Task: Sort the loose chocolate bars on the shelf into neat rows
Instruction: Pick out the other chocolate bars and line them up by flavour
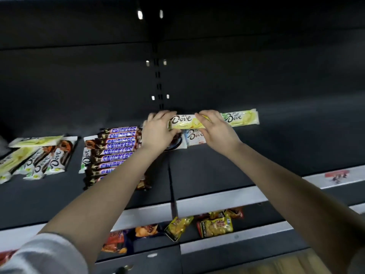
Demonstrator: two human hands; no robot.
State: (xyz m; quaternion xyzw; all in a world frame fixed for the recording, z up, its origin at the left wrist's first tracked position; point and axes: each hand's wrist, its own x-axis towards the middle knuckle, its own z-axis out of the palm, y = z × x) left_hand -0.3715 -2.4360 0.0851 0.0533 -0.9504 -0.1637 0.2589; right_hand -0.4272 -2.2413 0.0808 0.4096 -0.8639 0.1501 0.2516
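Observation:
Both my hands hold one yellow Dove bar (pixel 186 121) crosswise near the back of the dark shelf (pixel 256 155). My left hand (pixel 158 131) grips its left end and my right hand (pixel 215 127) grips its right part. A second yellow Dove bar (pixel 242 117) lies just to the right, end to end with it. Under my hands lie a pale blue Dove bar (pixel 194 138) and a dark-printed one (pixel 175 144), partly hidden. A stack of Snickers bars (pixel 115 150) sits to the left, with a Dove bar (pixel 86 155) beside it.
Several loose Dove bars (pixel 39 157), yellow and brown-white, lie askew at the far left of the shelf. A white price rail (pixel 217 199) runs along the shelf front. The lower shelf holds yellow snack bags (pixel 216 226) and orange packets (pixel 116 242).

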